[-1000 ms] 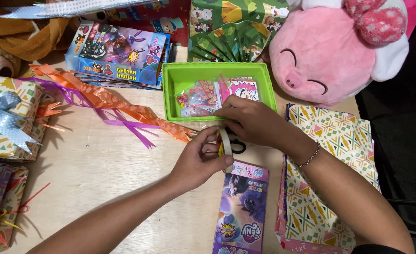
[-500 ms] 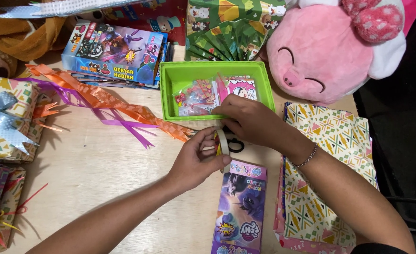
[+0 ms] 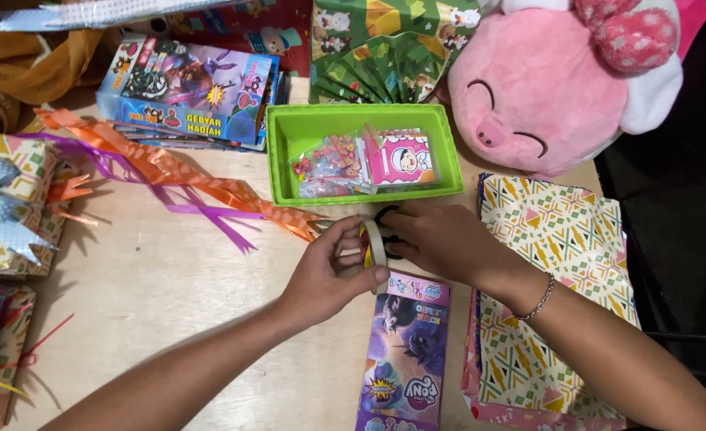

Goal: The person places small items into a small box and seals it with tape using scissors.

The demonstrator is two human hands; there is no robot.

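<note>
At the centre of the frame, just below the green tray [image 3: 289,160], both hands meet over a roll of clear tape [image 3: 374,243]. The left hand [image 3: 329,271] is curled closed around the roll, thumb and fingers pinching its rim so it stands on edge above the counter [image 3: 153,295]. The right hand [image 3: 441,239] is bent at the roll's far side, fingertips on or beside it; whether it grips the loose tape end cannot be told. A dark object, possibly scissor handles, shows partly under the right hand. Risk one: the free end could fold back onto the roll or stick to the fingers, since both hands crowd the same small spot. Risk two: tape pulled out could catch the orange ribbon [image 3: 209,183], whose end lies just beside the left hand, and drag it. Risk three: the purple picture box [image 3: 407,359] lies directly under the hands, near the patterned wrapping paper [image 3: 561,263]; a dropped strip could bond to either printed surface and tear it on removal.
</note>
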